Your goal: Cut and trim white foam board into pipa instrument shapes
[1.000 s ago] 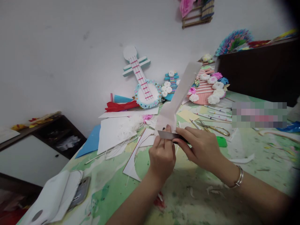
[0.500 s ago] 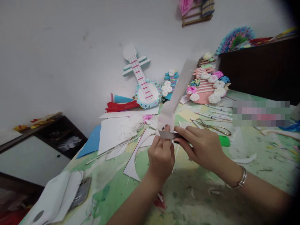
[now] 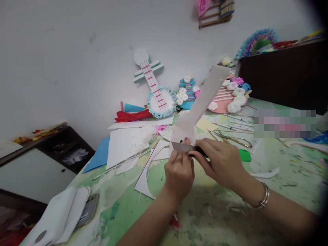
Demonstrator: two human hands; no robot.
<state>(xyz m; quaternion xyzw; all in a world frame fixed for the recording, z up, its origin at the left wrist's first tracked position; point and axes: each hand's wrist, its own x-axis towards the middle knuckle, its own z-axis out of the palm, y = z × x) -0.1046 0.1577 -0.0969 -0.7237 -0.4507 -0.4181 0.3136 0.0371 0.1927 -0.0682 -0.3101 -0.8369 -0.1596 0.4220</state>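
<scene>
My left hand (image 3: 179, 172) is closed on the lower end of a white foam-board cutout (image 3: 205, 99), which has a rounded base and a long neck slanting up to the right. My right hand (image 3: 222, 159) grips a utility knife (image 3: 243, 155) with a green handle end and a dark front part. Its bare blade (image 3: 181, 147) points left, across my left fingers and close to the cutout's lower edge. Whether the blade touches the foam I cannot tell. Part of the cutout's base is hidden behind the fingers and blade.
Paper-craft lutes, one white (image 3: 160, 100) and one pink (image 3: 227, 99), lean at the wall. Scissors (image 3: 237, 140) and several markers (image 3: 239, 124) lie right of centre. White sheets (image 3: 121, 143) and a curved offcut (image 3: 143, 182) lie left. A phone (image 3: 88, 212) is near the left edge.
The cutout has tipped further right and turned its broad face more toward me. My left hand has shifted slightly right. The knife stays in my right hand, almost in place.
</scene>
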